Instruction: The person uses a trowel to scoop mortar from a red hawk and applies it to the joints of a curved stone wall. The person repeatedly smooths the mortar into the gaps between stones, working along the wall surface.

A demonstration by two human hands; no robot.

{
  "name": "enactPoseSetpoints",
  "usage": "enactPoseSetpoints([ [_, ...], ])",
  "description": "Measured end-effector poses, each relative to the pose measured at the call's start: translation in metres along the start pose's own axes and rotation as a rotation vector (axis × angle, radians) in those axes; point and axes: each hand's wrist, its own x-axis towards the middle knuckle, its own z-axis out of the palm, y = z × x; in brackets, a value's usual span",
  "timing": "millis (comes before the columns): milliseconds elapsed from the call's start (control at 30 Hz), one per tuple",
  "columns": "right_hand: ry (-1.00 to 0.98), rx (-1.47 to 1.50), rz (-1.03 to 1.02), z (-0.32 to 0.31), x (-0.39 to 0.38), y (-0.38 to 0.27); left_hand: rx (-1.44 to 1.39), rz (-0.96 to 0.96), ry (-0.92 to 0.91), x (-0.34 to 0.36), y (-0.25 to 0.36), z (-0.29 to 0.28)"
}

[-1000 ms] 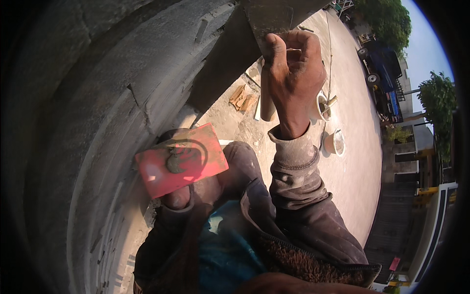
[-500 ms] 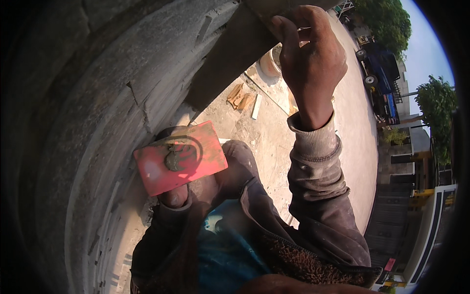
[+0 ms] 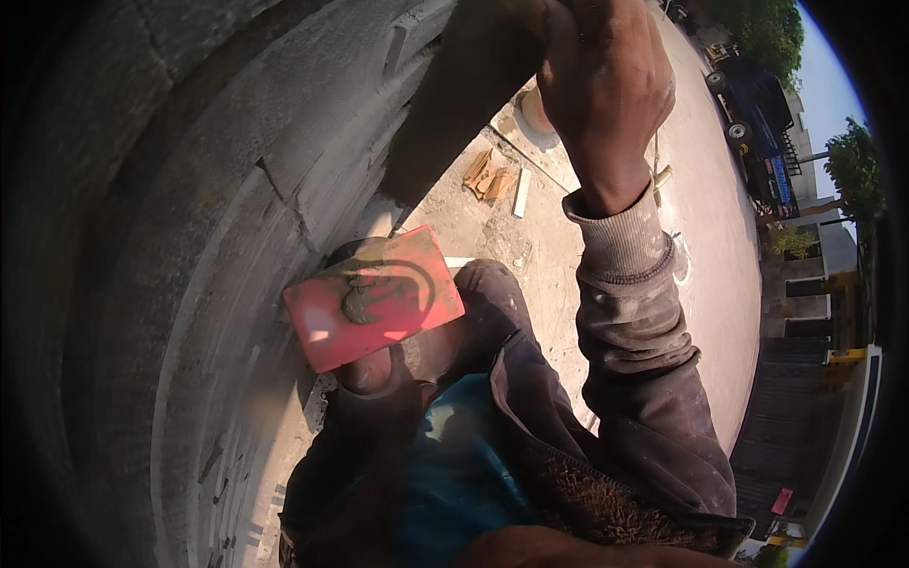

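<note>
A rectangular red plastic float (image 3: 386, 308) lies nearly flat in front of my body, with a dab of wet grey mortar (image 3: 357, 303) on its upper face. From beneath, my left hand (image 3: 367, 371) holds the float; most of its fingers are hidden under the board. My right hand (image 3: 606, 85) is raised at the top of the view, beside the dark face of a concrete column (image 3: 464, 85). Its fingers are curled closed and partly cut off by the upper edge, so what they hold cannot be made out.
A rough grey concrete wall (image 3: 227, 227) curves along the left. On the ground lie broken brown pieces (image 3: 490, 177) and a pale strip (image 3: 522, 193), with a bucket (image 3: 537, 112) behind my right wrist. A dark vehicle (image 3: 753, 109) stands far right, beyond the pavement.
My right hand has moved up, its fingertips passing partly out of view. The float and surroundings have shifted slightly right in the picture; my left hand still holds the float.
</note>
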Motion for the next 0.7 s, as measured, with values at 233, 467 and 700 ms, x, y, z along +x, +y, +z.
enactPoseSetpoints([
  [233,0.143,0.115,0.062,-0.030,-0.003,0.015,-0.134,-0.024,-0.005,-0.001,-0.004,0.003],
  [467,-0.156,1.065,1.123,-0.093,-0.126,-0.016,-0.105,-0.220,0.023,-0.003,0.009,0.019],
  [700,-0.294,1.283,1.361,-0.130,-0.141,-0.022,0.311,-0.047,0.008,0.006,0.013,0.016],
])
